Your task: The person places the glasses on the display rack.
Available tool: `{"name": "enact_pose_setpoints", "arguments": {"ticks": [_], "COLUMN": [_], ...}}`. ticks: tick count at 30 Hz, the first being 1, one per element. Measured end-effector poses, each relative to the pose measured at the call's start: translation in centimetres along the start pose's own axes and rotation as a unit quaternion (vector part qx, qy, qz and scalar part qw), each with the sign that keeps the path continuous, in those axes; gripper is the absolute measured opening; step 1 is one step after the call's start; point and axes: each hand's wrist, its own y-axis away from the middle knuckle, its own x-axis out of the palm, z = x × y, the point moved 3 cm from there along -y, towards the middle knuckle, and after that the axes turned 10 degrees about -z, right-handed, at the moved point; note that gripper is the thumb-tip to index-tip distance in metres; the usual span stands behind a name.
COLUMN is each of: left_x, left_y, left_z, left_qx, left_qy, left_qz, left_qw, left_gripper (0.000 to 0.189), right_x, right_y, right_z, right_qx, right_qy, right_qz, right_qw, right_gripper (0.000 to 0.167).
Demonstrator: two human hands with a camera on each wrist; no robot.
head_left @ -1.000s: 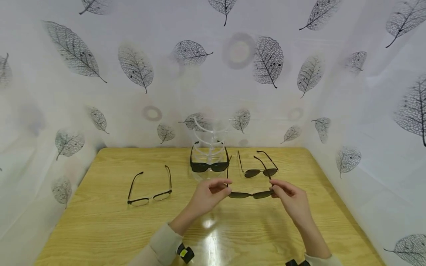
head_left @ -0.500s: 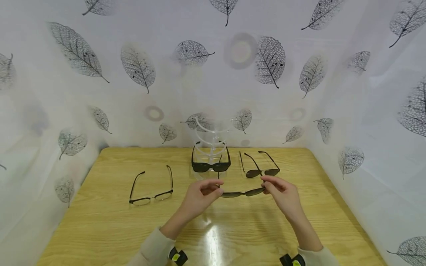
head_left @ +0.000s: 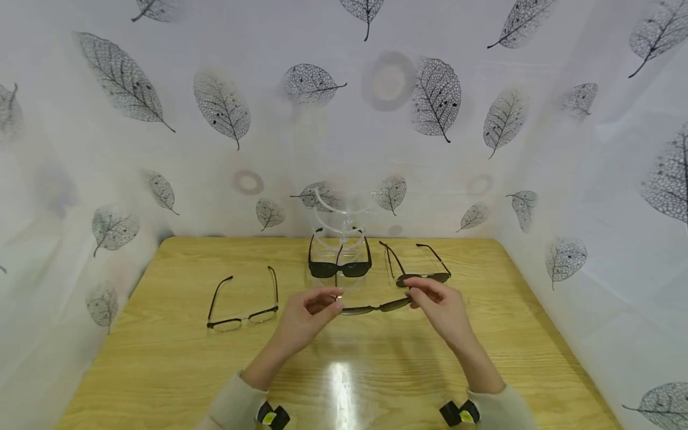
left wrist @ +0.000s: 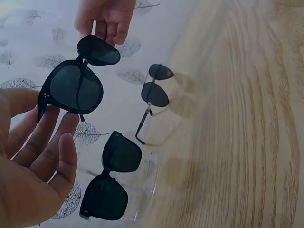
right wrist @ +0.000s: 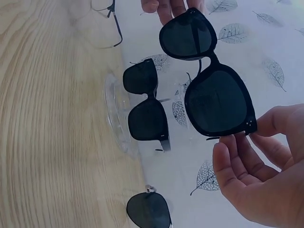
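Observation:
Both hands hold one pair of black sunglasses (head_left: 376,308) above the table, in front of the clear display stand. The left hand (head_left: 306,316) pinches the frame's left end near the hinge; the right hand (head_left: 438,307) pinches the other end. In the wrist views the dark lenses (left wrist: 76,88) and black rims (right wrist: 218,102) show plainly, temples pointing away from the person. Behind them, a second black pair of sunglasses (head_left: 340,270) sits low on the transparent stand (head_left: 344,230). The held pair's left temple overlaps that pair in the head view.
Metal-framed sunglasses (head_left: 438,277) lie unfolded on the table right of the stand. Half-rim eyeglasses (head_left: 243,322) lie unfolded at the left. The wooden table (head_left: 161,370) ends at a white leaf-printed curtain (head_left: 344,137) behind and at both sides.
Both hands have carried the black sunglasses leftward, closer to the front of the stand. The right end now sits slightly higher than the left. The other glasses stay where they were.

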Motion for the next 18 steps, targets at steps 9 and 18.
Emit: {"name": "enact_pose_setpoints", "arguments": {"ticks": [9, 18], "left_x": [-1.8, -3.3], "left_y": [-0.6, -1.8], "left_z": [0.3, 0.5], "left_qx": [-0.009, -0.058], "left_qy": [0.014, 0.011], "left_qz": [-0.012, -0.037], "left_qw": [0.9998, 0.9976], "left_gripper": [0.027, 0.033], "right_x": [1.8, 3.3], "right_y": [-1.0, -2.4], "right_z": [0.4, 0.9], "right_qx": [0.009, 0.036], "right_qy": [-0.015, -0.024], "right_qz": [0.024, 0.017], "right_qw": [0.9996, 0.9989], "right_gripper": [0.029, 0.028]}}
